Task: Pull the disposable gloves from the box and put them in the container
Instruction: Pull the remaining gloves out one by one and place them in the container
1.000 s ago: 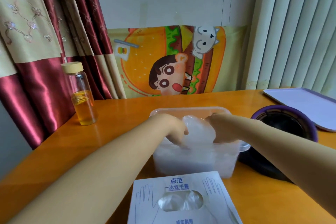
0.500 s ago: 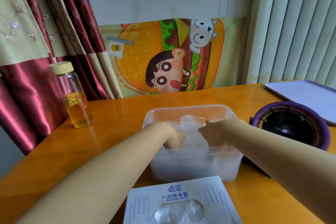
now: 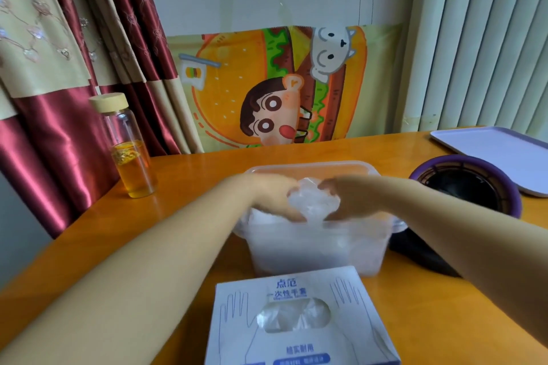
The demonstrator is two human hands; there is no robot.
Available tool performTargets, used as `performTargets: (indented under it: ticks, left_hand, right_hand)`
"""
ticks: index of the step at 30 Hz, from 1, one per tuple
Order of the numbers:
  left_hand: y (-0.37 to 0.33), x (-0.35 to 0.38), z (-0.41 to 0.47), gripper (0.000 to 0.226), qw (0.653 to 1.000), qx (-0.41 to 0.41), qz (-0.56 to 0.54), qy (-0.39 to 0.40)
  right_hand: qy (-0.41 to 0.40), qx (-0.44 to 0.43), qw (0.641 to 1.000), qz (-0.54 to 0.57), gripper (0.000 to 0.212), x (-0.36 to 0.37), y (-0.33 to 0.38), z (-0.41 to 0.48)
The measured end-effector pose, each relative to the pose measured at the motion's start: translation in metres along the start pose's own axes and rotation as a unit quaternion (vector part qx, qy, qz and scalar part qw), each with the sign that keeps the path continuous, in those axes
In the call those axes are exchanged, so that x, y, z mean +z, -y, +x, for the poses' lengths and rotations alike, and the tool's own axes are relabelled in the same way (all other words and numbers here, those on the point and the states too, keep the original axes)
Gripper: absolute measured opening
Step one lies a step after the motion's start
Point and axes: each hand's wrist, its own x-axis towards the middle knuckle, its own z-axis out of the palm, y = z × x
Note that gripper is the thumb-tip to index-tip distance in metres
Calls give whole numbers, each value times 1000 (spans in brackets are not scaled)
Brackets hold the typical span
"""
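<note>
A white glove box [image 3: 299, 320] lies at the near table edge, clear gloves showing through its oval opening. Behind it stands a translucent plastic container [image 3: 314, 249] holding crumpled clear gloves. A wad of clear gloves [image 3: 312, 201] bulges above the container's rim. My left hand [image 3: 275, 197] and my right hand [image 3: 345, 198] reach into the container from either side and press against this wad, with fingers bent around it. The fingertips are hidden by the plastic and blurred.
A glass bottle [image 3: 130, 151] with amber liquid and a cream cap stands at the left. A purple-rimmed black round object [image 3: 471, 184] sits right of the container, a pale tray [image 3: 498, 151] behind it. A cartoon cloth hangs at the table's back.
Both hands have drawn closer together around the glove wad in the container. The camera has tilted, so the glove box shows more fully.
</note>
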Motion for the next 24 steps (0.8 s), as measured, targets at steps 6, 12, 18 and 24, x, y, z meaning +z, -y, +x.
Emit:
performTargets:
  ticks: [6,12,18,24]
  left_hand:
    - [-4,11,-84,23,942,90,-231,-227]
    - [-6,69,-118,55,986,57,-149,-46]
    - [-5,96,-113,87,993,66,-101,21]
    - [-3,99,-114,77,984,84,-159,16]
  right_hand:
    - [-173,-166,967,86,15,-8,31,-76]
    - [-22,-240,970,8,30,49,56,-86]
    - [-79,-229,970,0,13,62,62,-81]
    - [-181,-204,961,37,13,47,62,-87]
